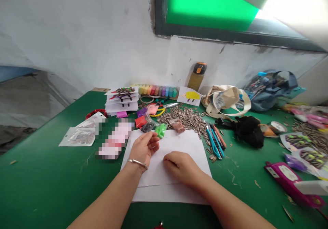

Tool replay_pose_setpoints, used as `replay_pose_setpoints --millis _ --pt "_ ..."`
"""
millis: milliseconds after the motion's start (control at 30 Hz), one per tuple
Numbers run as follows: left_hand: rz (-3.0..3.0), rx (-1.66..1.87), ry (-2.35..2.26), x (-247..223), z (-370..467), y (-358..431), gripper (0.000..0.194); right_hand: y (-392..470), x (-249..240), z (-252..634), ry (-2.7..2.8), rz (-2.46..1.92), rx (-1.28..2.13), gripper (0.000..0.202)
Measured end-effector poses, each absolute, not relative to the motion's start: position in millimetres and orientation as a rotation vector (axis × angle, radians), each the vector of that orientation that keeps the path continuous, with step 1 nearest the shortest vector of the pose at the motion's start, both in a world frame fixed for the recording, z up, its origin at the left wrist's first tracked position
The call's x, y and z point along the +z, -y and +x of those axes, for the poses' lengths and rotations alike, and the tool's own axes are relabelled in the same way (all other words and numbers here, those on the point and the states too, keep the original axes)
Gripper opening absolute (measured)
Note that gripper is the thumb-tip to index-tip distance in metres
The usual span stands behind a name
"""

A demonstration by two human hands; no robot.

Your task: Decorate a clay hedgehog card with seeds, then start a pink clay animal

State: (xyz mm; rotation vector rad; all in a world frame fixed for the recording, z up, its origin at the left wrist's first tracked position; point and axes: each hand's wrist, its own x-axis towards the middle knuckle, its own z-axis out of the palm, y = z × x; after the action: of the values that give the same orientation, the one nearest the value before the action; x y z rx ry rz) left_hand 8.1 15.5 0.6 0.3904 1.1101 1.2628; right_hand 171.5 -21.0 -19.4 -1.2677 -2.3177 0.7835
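White paper sheets (pixel 184 142) lie on the green table in front of me. Over their left part is my left hand (pixel 145 147), a bracelet on its wrist, the fingers curled together near a green clay packet (pixel 161 130); what they hold, if anything, is hidden. My right hand (pixel 180 167) rests closed on the paper's right half, its fingers tucked under. Red (pixel 140 121) and brown (pixel 178 126) clay packets sit at the paper's far edge. Behind them spreads a pile of striped seeds (pixel 188 116). Teal scissors (pixel 214 143) lie right of the paper, beside some pens.
Stacked hedgehog pictures (pixel 121 104) stand at the back left, near clay tubs (pixel 156 90). A bottle (pixel 196 77) leans on the wall by a yellow drawing (pixel 190 96). Right are a cream bag (pixel 225 101), black cloth (pixel 248 130) and a magenta device (pixel 289 181).
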Motion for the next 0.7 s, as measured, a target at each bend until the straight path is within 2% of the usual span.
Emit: replay_pose_setpoints --millis 333,433,567,700 --pt "0.608 1.267 -1.183 -4.6 10.5 -14.7 0.026 24.4 -17.3 173.5 2.402 -1.236 0.729 0.021" --pt "0.788 1.299 -1.265 -6.0 9.0 -15.6 0.024 30.9 -12.3 172.7 2.54 -1.242 0.564 0.021" --pt "1.166 1.316 -1.374 -6.8 8.8 -13.7 0.012 37.2 -9.8 174.1 2.556 -1.119 0.333 0.023" --pt "1.402 1.233 -1.468 -7.6 10.1 -11.2 0.014 37.1 -16.0 176.2 2.594 -1.095 0.318 0.036"
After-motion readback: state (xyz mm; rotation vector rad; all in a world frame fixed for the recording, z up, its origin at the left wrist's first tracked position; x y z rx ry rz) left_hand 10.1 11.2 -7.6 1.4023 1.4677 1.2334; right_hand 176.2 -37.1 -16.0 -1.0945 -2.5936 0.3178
